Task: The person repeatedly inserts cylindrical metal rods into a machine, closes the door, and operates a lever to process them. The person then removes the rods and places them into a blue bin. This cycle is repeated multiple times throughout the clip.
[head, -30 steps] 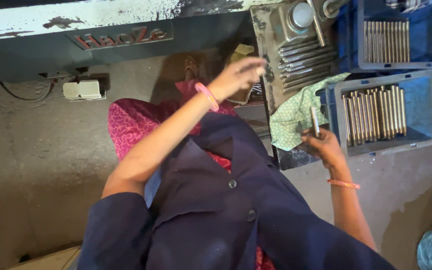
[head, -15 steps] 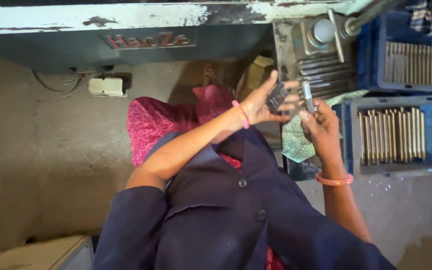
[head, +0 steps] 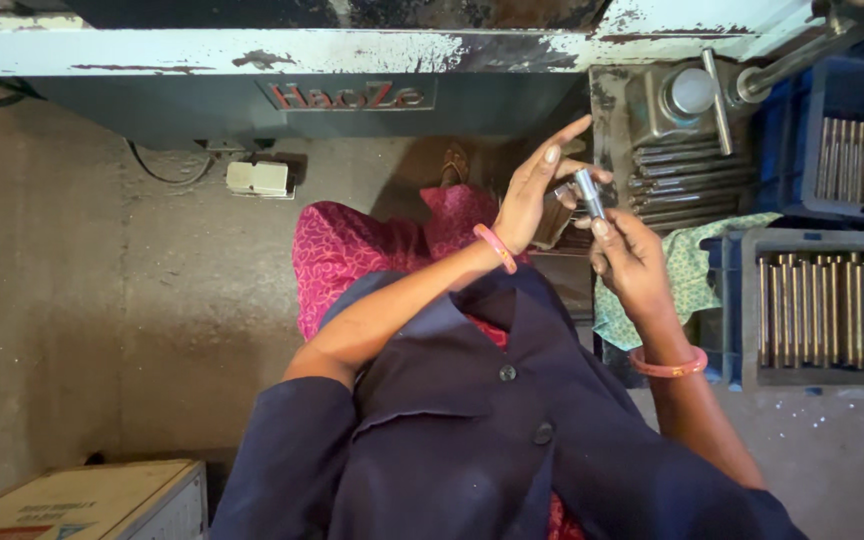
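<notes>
Right hand (head: 630, 262): fingers closed around the lower end of a short metal rod (head: 589, 193), held upright in front of the chest. Left hand (head: 540, 188): fingers spread wide and extended, palm beside the rod's upper end, thumb touching it; grips nothing firmly. Blue crate (head: 742, 310), right of the hands: rows of brass-coloured rods (head: 830, 308) laid side by side. Green cloth (head: 690, 280): draped between right hand and crate. Grey machine block (head: 672, 130): just beyond the hands, dark rods stacked against it.
</notes>
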`<state>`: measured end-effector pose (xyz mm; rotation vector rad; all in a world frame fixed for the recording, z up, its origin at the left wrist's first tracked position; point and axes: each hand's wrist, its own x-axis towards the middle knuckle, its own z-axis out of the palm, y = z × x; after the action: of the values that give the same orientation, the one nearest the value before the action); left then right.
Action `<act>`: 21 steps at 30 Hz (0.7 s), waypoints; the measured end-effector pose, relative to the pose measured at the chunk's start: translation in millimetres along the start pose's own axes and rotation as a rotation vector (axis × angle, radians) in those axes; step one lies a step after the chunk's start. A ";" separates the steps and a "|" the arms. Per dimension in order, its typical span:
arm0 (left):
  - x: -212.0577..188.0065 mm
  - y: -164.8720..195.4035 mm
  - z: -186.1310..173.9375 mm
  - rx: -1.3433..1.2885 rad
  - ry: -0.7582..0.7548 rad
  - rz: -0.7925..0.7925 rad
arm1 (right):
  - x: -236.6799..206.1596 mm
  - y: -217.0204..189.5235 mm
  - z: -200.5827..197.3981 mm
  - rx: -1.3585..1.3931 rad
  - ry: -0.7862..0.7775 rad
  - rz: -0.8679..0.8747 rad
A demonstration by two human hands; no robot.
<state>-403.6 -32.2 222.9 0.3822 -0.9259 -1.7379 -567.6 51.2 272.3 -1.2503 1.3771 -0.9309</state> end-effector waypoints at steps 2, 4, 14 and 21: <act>-1.6 2.6 2.5 0.063 0.005 0.030 | 0.4 3.7 0.5 -0.010 -0.020 -0.058; -2.4 4.4 4.2 0.136 0.001 0.068 | 1.7 7.8 0.8 -0.043 -0.026 -0.117; -4.5 -1.9 1.6 0.097 0.062 0.134 | 10.3 4.9 -9.1 0.146 -0.203 0.160; -7.4 -4.1 -5.2 0.137 0.065 0.118 | 20.7 10.0 -14.0 0.532 -0.475 0.409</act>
<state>-400.2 -27.0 215.2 0.4619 -1.0036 -1.5512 -582.2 31.3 261.6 -0.6848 0.8770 -0.6020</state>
